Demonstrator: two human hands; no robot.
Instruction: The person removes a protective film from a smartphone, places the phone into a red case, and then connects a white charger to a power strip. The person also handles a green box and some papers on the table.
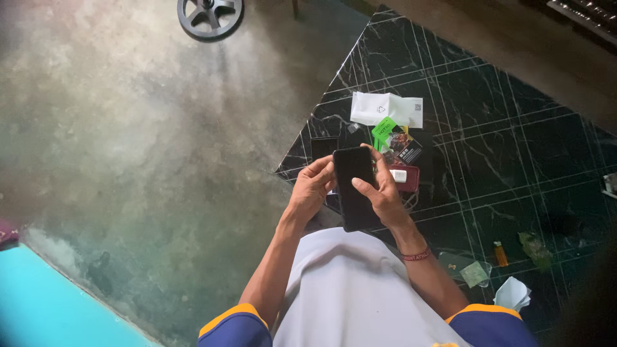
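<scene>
Two hands held one black phone [355, 186] over the corner of a dark marble table [501, 141].

Its long axis ran away from the body; the left hand [313, 186] pinched its left edge with curled fingers, while the right hand [382, 189] wrapped its right edge, thumb across the screen. Beyond the phone lay a white packet [379, 108], then a green tag [384, 128], then a maroon box [406, 177] just right.

Clutter on a dark marble table

A white packet [384, 108] and green tag [384, 128] lie upper centre on the marble table [508, 128]; an orange lighter [500, 254] and crumpled tissue [512, 294] sit lower right; a metal wheel [209, 16] rests on the concrete floor [128, 128], top left.
</scene>
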